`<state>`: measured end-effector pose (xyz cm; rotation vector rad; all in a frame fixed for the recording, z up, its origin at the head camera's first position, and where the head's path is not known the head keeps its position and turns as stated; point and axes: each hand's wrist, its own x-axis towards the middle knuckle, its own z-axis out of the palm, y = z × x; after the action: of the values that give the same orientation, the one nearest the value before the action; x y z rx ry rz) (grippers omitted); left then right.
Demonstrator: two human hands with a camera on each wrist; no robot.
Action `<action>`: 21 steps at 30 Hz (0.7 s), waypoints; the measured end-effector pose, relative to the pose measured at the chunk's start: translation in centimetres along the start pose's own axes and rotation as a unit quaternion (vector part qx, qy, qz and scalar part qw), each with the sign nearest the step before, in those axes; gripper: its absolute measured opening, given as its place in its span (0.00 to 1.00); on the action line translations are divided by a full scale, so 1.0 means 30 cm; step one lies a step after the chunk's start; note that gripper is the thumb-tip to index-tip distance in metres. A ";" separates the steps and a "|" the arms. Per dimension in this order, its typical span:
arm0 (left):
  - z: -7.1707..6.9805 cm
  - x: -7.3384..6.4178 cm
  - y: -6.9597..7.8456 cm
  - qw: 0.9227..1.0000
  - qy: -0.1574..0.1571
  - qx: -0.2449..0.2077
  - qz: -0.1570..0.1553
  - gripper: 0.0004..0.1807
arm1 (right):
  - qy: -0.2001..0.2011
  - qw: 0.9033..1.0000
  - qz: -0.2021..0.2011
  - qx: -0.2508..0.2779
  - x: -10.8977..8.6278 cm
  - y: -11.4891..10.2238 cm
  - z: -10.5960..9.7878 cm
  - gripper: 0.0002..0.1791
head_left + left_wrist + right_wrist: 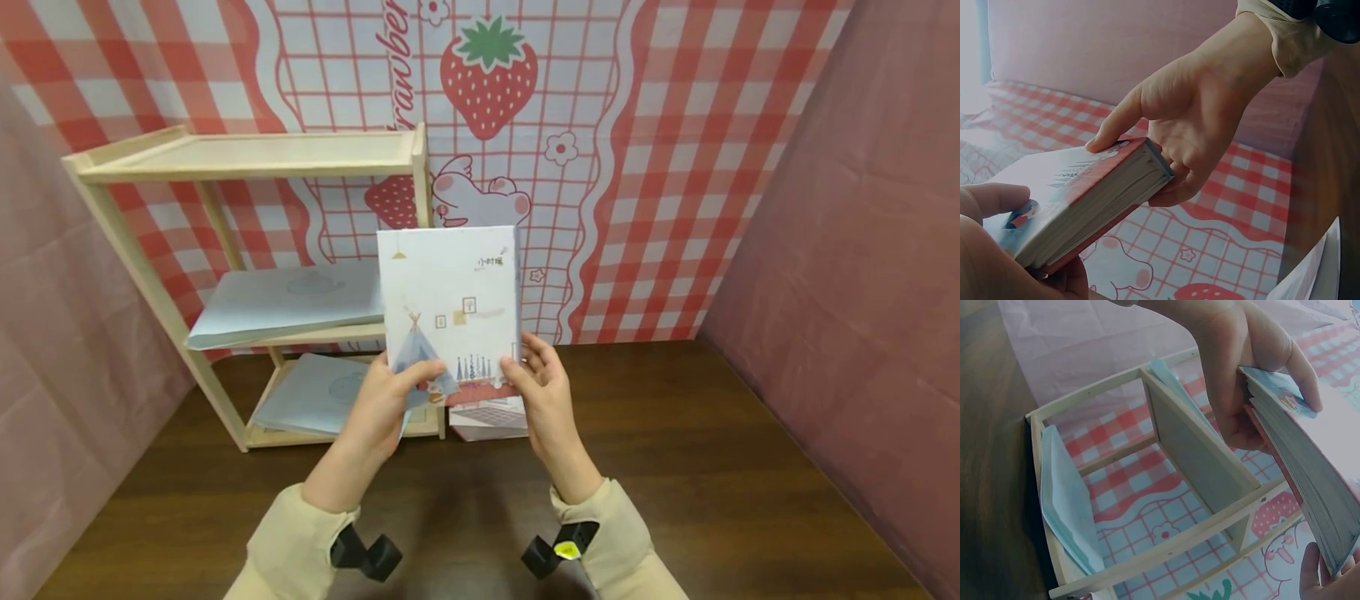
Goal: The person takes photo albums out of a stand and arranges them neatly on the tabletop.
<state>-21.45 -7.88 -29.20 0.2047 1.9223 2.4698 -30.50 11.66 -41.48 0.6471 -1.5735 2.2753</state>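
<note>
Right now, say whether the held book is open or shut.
Shut: the head view shows the book with its front cover flat, and the left wrist view shows pages stacked between covers.

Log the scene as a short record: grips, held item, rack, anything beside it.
Left grip: holds the book's lower left, thumb in front
Right grip: holds its lower right, thumb in front
Held item: closed book, tent drawing on cover
Rack: wooden; pale blue item on middle tier, another on bottom
Beside rack: printed item, partly hidden by the book
</note>
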 end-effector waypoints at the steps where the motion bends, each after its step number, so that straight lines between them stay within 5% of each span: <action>1: 0.001 0.001 -0.001 1.000 -0.001 0.003 -0.003 0.16 | 0.001 1.000 0.000 0.000 -0.001 -0.002 -0.002 0.29; 9: 0.007 0.007 -0.012 1.000 0.002 0.019 -0.011 0.14 | 0.038 0.998 0.043 0.012 -0.067 -0.278 0.159 0.29; 15: 0.014 0.009 -0.019 0.999 -0.014 0.027 -0.009 0.12 | 0.011 0.999 -0.005 0.042 -0.023 -0.015 -0.012 0.28; 21: 0.021 0.011 -0.027 0.999 -0.030 0.028 -0.003 0.12 | 0.029 0.999 -0.003 0.043 -0.011 0.053 -0.059 0.27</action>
<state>-21.77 -7.04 -29.79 0.2691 1.9662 2.3791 -31.34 12.74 -43.45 0.5996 -1.4521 2.3473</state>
